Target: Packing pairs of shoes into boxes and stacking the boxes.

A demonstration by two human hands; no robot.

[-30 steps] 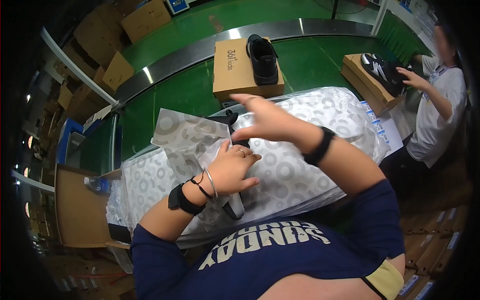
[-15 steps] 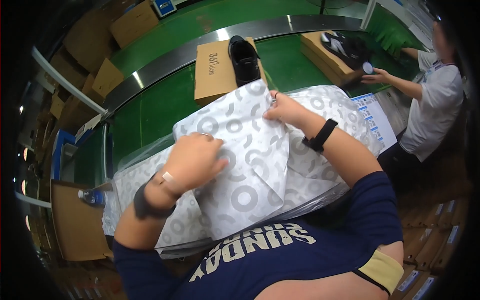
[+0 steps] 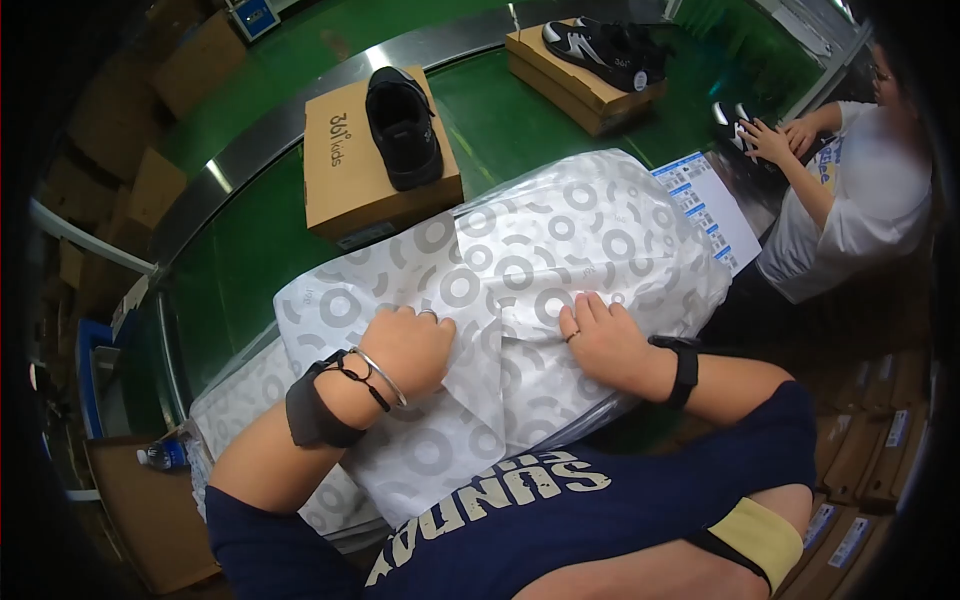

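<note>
A thick stack of white wrapping paper printed with grey rings and arcs lies in front of me, with clear plastic along its sides. One sheet lies askew across its left part, its edge creased. My left hand rests on this sheet with curled fingers; their tips are hidden, so I cannot see what they pinch. On the paper to the right lies my right hand, fingers stretched and slightly apart. Beyond the stack, a black shoe sits on a brown shoebox.
Another shoebox carries black-and-white shoes farther back on the green belt. At right a co-worker handles a dark shoe. A label sheet borders the stack. A bottle stands at left.
My right hand has come down from the raised sheet edge onto the paper. The sheet now lies flatter. My view has shifted, and the co-worker has drawn a shoe away from the far box.
</note>
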